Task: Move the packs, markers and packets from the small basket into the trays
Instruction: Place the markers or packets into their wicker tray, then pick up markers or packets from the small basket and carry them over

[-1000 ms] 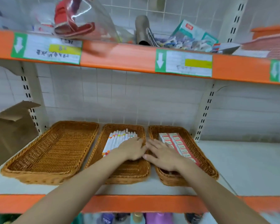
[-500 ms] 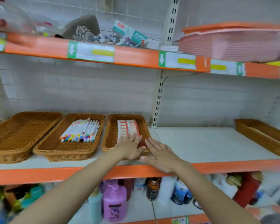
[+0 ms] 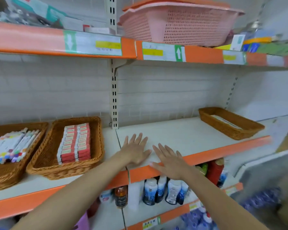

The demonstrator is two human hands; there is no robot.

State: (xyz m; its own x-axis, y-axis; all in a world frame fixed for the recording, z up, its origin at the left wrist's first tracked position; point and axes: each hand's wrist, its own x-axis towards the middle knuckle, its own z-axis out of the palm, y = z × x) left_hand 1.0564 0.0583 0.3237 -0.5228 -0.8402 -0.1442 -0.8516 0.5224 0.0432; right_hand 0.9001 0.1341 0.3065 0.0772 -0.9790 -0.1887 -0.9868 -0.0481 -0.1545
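My left hand (image 3: 135, 151) and right hand (image 3: 169, 161) are spread flat and hold nothing above the shelf (image 3: 178, 131). I risk knocking the tray of red packs (image 3: 76, 143) if I swing left carelessly. It sits just left of my left hand, the marker tray (image 3: 10, 146) beyond it.

Shelf (image 3: 181, 130): tray with markers (image 3: 10, 145) at left edge; tray with packs (image 3: 75, 143) just right of it, side by side. Third tray (image 3: 229, 122) well apart, toward right end, near back. Left hand (image 3: 135, 151) and right hand (image 3: 171, 161) over front edge, between second and third trays.
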